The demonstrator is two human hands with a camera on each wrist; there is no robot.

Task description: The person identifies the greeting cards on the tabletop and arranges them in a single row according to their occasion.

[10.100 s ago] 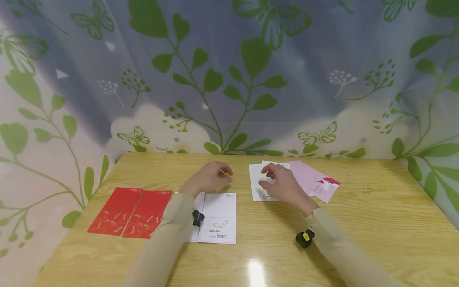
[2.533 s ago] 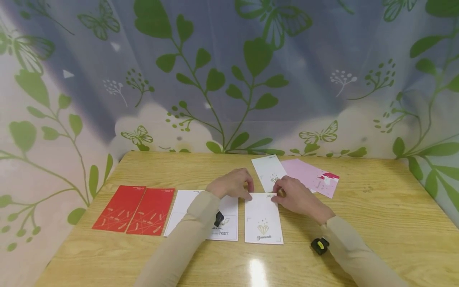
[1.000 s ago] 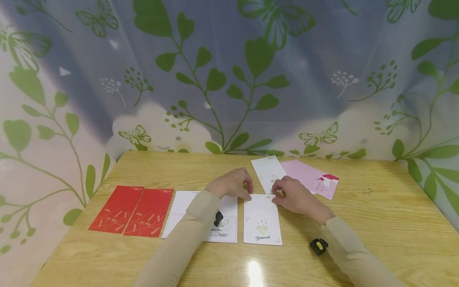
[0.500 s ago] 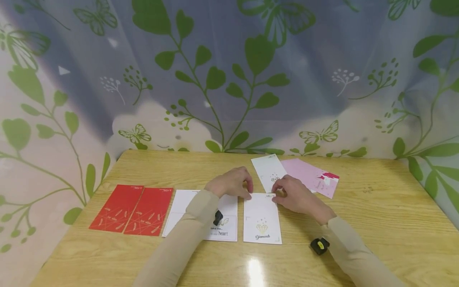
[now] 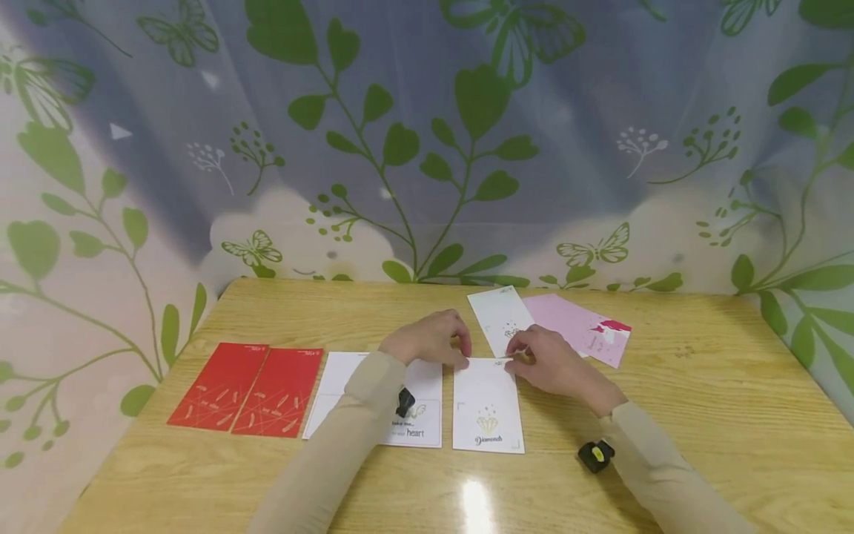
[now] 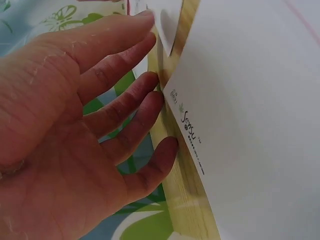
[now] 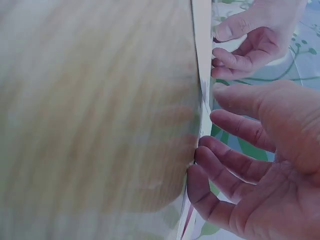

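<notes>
As fingertips (image 6: 159, 96) touch card (image 5: 487, 404)

The table (image 5: 700, 386) is pale wood with a visible grain and a glossy varnish that throws back a lamp's glare. The diamond card (image 5: 488, 404) is smooth matt white paper with gold print. The red cards (image 5: 247, 387) look like matt paper. The backdrop (image 5: 414, 148) is thin printed cloth, softly creased.

Heart card (image 5: 415, 415) (perhaps half) sleeve-hidden
</notes>
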